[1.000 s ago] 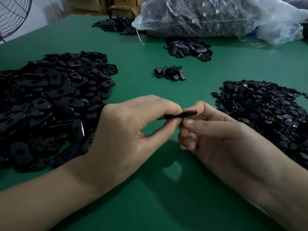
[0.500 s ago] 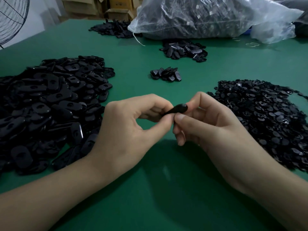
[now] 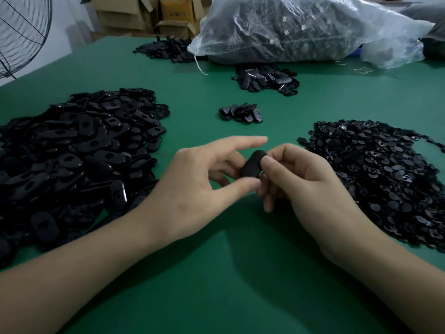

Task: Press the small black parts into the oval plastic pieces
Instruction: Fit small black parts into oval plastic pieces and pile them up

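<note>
Oval plastic piece, one, black, matte: held in the air above the green table, at centre, between both hands, smooth face towards the camera, tilted with the upper end up and to the right. Fitted insert on the hidden face: cannot tell. Left hand: pinching the lower end of the piece, thumb tip against the near edge, middle fingers curled behind, index finger stretched out straight above and clear of the piece. Right hand: gripping the upper right edge, thumb pressed on the near face, remaining fingers curled in behind and below. Large pile of oval plastic pieces: on the table to the left, close beside the left hand, many showing a central recess. Pile of small black parts: on the table to the right, near the right hand, not touching it. Small cluster of black pieces: beyond the hands, at mid-table. Second cluster: farther back, just in front of the bag. Third heap: at the back of the table, left of the bag. Clear plastic bag: bulging with dark parts, lying across the back of the table. Cardboard boxes: stacked behind the table. Wire fan guard: upper left, off the table.
</note>
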